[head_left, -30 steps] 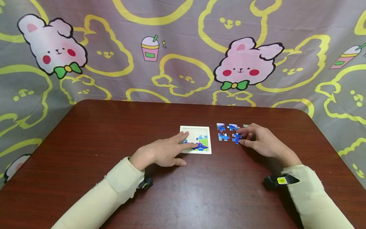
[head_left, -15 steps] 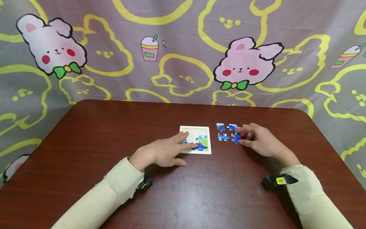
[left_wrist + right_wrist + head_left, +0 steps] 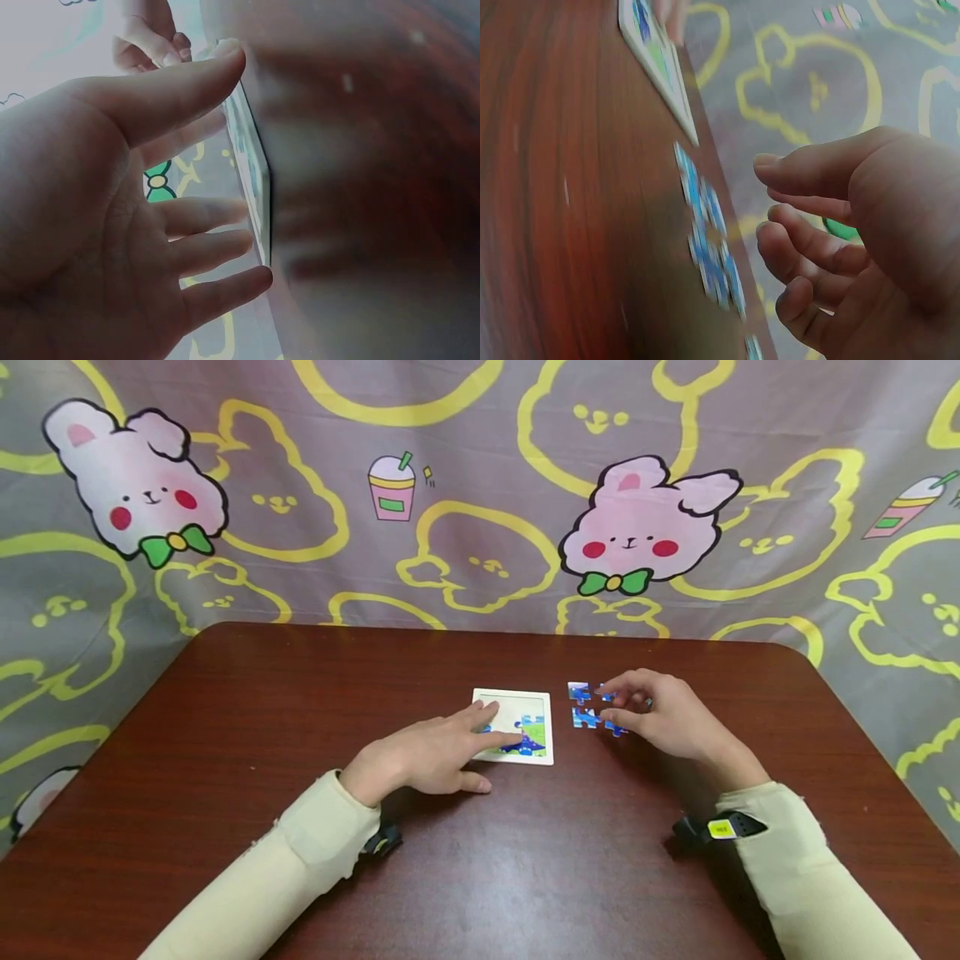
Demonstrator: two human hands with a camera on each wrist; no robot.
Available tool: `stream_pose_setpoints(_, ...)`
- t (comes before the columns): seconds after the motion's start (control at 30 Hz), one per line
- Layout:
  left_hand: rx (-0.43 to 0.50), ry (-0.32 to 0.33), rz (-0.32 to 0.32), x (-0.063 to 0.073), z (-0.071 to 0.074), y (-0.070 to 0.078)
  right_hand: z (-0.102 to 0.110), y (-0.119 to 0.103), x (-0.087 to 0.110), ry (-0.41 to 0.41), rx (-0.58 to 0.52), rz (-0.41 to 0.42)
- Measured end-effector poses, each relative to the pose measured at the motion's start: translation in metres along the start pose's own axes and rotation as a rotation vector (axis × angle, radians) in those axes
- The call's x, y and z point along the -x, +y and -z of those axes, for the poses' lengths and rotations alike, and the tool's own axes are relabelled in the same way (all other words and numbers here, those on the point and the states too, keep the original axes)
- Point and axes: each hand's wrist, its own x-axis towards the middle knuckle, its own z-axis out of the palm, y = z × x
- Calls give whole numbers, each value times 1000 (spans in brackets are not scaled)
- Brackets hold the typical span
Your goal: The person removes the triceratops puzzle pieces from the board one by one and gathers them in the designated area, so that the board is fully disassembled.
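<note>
A small white puzzle tray (image 3: 513, 705) lies on the table, with joined blue and green pieces (image 3: 536, 733) filling part of its lower right. My left hand (image 3: 427, 757) rests across its left side with straight, spread fingers, hiding some of the picture. To the right of the tray, my right hand (image 3: 671, 714) hovers over several loose jigsaw pieces (image 3: 584, 718). In the right wrist view its thumb and half-bent fingers stand apart with nothing between them, and the blue jigsaw pieces (image 3: 688, 180) lie below on the table. In the head view the hand hides some pieces.
The brown table (image 3: 247, 710) reaches back to a grey curtain (image 3: 480, 460) printed with rabbits and yellow outlines. A dark camera strap (image 3: 720, 828) sits at the right wrist, another camera (image 3: 382, 840) at the left.
My right hand has shifted left and slightly away from me, now covering more of the right-hand pieces. The left hand stays almost still on the tray.
</note>
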Motion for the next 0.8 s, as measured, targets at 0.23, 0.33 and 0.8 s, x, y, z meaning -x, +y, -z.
stream_pose_setpoints(0.23, 6, -47, 4, -6, 4, 4, -23, -28, -12, -52, 2, 66)
stream_pose_setpoints(0.33, 3, -72, 15, -8, 4, 5, -32, -37, -17, -84, 8, 85)
stream_pose_setpoints(0.8, -20, -83, 33, -9, 2, 6, -55, -61, -28, -209, 89, 93)
